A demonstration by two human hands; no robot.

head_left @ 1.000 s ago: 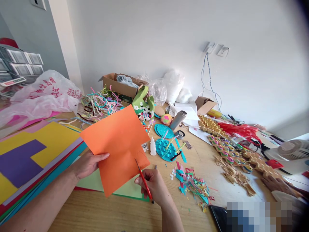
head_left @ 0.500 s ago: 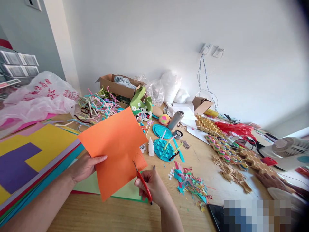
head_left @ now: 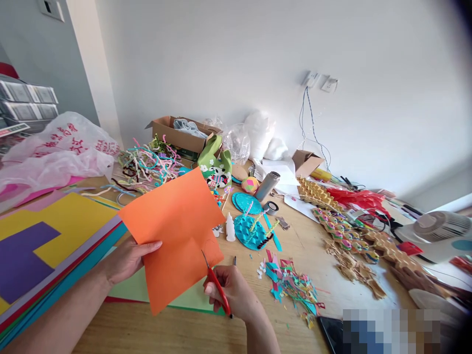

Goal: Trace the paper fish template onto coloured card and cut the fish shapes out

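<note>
My left hand grips the left edge of a sheet of orange paper, thumb on top and fingers behind it. The paper is held up and tilted above the table, with a notch in its right edge. My right hand is closed on red-handled scissors, whose blade lies at the paper's lower right corner by a thin drawn curve. A dark pen also pokes out from behind this hand; how it is held is partly hidden. Pale green paper lies on the table under the orange sheet.
Stacked coloured paper lies at left. Ahead are pipe cleaners, a glue bottle, a turquoise disc and a metal flask. Paper scraps and a phone lie right. Another person's hand is at far right.
The scissors and orange paper have shifted slightly down and left in view, along with much of the scene. Both hands keep their grips.
</note>
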